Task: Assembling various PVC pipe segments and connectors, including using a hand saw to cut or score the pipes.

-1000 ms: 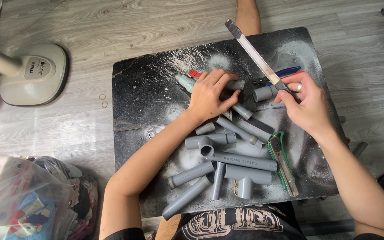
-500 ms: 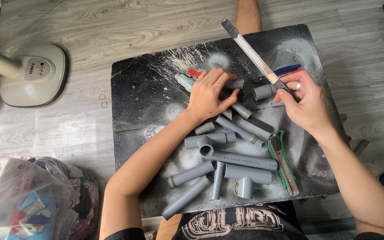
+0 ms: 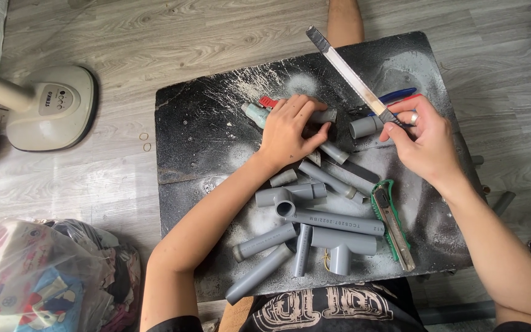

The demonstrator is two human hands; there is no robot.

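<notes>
Left hand (image 3: 290,132) clamps a short grey plastic pipe (image 3: 322,115) on the black dusty board (image 3: 204,123). Right hand (image 3: 425,144) grips a long metal saw blade (image 3: 348,74), angled up-left, just right of the pipe.

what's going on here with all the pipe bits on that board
A person sits at a black, dust-speckled board strewn with grey pipe pieces and fittings. The left hand presses down on a short grey pipe near the top of the pile. The right hand grips a long hacksaw blade that angles up and away, with a small pipe stub beside its fingers. A green utility knife lies untouched on the board, and pens lie behind the right hand.
</notes>
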